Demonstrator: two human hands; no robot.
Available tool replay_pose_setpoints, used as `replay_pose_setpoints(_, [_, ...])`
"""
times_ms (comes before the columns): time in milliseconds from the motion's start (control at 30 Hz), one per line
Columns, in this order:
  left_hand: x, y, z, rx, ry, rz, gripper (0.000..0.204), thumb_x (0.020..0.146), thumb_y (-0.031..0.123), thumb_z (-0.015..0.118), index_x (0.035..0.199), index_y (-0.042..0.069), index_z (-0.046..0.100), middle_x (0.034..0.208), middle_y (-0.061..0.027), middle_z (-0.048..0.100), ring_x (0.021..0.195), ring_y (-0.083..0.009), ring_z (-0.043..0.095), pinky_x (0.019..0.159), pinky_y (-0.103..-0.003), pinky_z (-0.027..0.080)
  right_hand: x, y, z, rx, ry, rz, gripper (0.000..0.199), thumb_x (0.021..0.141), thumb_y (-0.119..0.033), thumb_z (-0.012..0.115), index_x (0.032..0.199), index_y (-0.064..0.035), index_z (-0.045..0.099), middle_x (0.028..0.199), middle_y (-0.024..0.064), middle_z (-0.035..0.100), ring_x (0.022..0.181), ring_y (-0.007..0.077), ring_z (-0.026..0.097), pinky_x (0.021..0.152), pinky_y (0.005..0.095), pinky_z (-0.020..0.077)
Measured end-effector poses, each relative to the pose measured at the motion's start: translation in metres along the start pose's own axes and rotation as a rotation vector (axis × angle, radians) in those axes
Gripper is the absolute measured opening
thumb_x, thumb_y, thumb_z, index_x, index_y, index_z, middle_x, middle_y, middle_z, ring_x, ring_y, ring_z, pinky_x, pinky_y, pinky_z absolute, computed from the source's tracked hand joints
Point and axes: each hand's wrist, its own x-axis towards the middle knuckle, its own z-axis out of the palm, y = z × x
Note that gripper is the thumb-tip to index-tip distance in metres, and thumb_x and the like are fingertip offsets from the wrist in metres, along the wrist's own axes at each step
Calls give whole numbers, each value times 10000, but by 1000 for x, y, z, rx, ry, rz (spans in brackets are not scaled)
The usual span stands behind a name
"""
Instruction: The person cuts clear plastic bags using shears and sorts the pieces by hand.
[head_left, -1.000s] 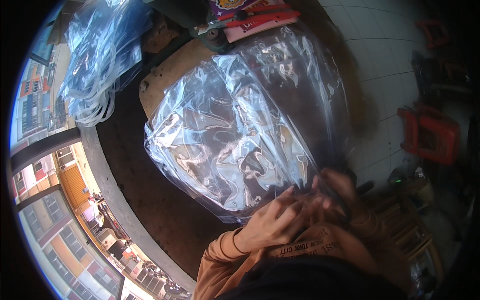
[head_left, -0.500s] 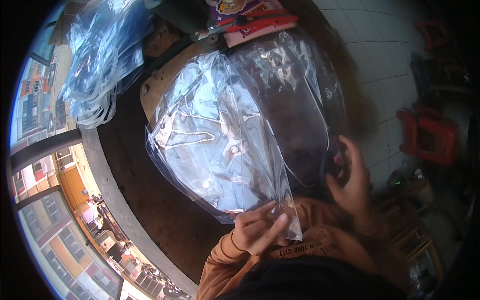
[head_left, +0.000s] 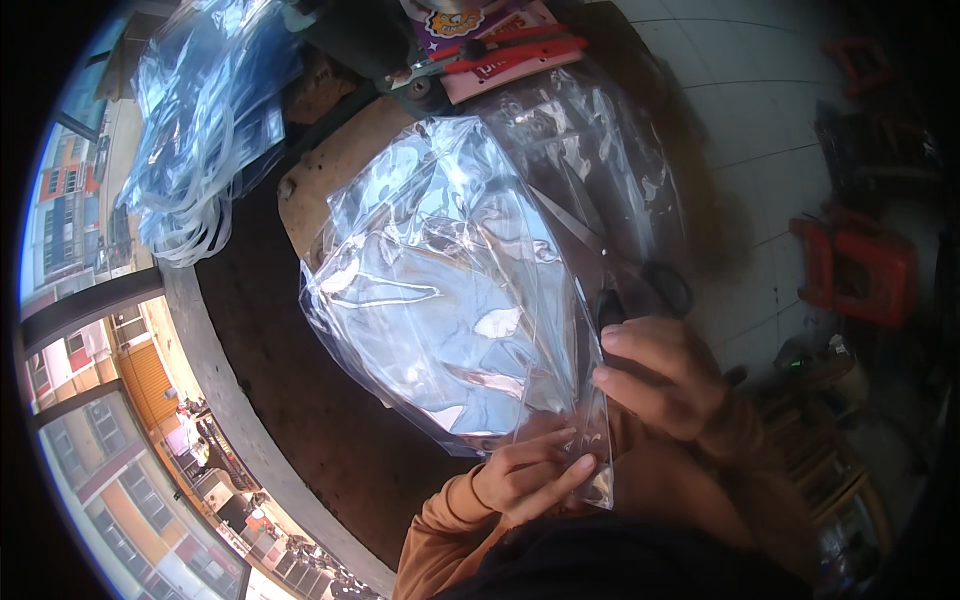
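Note:
A large sheet-like piece of clear, crinkled plastic (head_left: 440, 260) lies spread across the work surface, its near end narrowing to a strip. My left hand (head_left: 530, 475) pinches that near end between thumb and fingers. Black-handled scissors (head_left: 603, 255) lie over the plastic's right edge, blades parted and directed away from me. My right hand (head_left: 665, 380) is closed at the near handle of the scissors, by the plastic's edge; the other handle loop sticks out to the right. More clear plastic (head_left: 620, 160) spreads beyond the blades.
A bundle of bluish clear plastic with whitish strips (head_left: 215, 130) hangs at the far left. Red-handled pliers (head_left: 510, 50) rest on colourful packages at the back, beside a dark machine part (head_left: 365, 45). Red stools (head_left: 860, 265) stand on the tiled floor.
My right hand has moved left and closed, and the scissors now show with parted blades over the plastic. The plastic's near end has shifted slightly toward me in my left hand.

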Motion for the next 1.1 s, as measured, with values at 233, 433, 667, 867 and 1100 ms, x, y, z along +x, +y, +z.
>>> replay_pose_setpoints(233, [-11, 2, 6, -4, -50, -9, 325, 657, 45, 636, 975, -15, 656, 791, -48, 410, 889, -206, 518, 785, -274, 525, 2, 2, -5, -78, -14, -54, 146, 746, -53, 628, 882, -2, 615, 939, 112, 587, 837, 203, 609, 715, 322, 515])
replay_pose_setpoints(433, [-11, -1, 11, 49, -12, 26, 363, 619, 49, 641, 980, 25, 667, 813, -49, 413, 886, -195, 525, 755, -264, 529, 0, 4, -8, -104, -39, -53, 124, 765, -77, 602, 862, -3, 621, 935, 104, 591, 836, 199, 611, 742, 332, 503])
replay_pose_setpoints(667, [1, 1, 15, 40, 85, 21, 389, 620, -23, 637, 1004, 37, 660, 829, -37, 431, 794, -159, 524, 826, -294, 525, -5, 6, -5, -130, -19, -33, 131, 746, -43, 605, 871, -6, 595, 888, 89, 566, 806, 197, 597, 761, 367, 489])
replay_pose_setpoints(867, [1, 5, 17, -84, 51, 41, 438, 633, -58, 634, 1067, -1, 611, 826, -32, 444, 677, -131, 537, 885, -360, 498, 4, 23, 6, -100, 162, 208, 238, 646, 104, 600, 864, 14, 564, 840, 117, 552, 777, 265, 569, 738, 390, 485])
replay_pose_setpoints(1100, [-25, 22, 28, -138, 1, 21, 394, 644, 27, 723, 1030, 71, 653, 911, -35, 468, 944, -188, 574, 792, -272, 516, 51, 119, -2, -355, 438, 428, 98, 741, 30, 563, 812, -18, 516, 728, 65, 532, 621, 219, 540, 588, 314, 444])
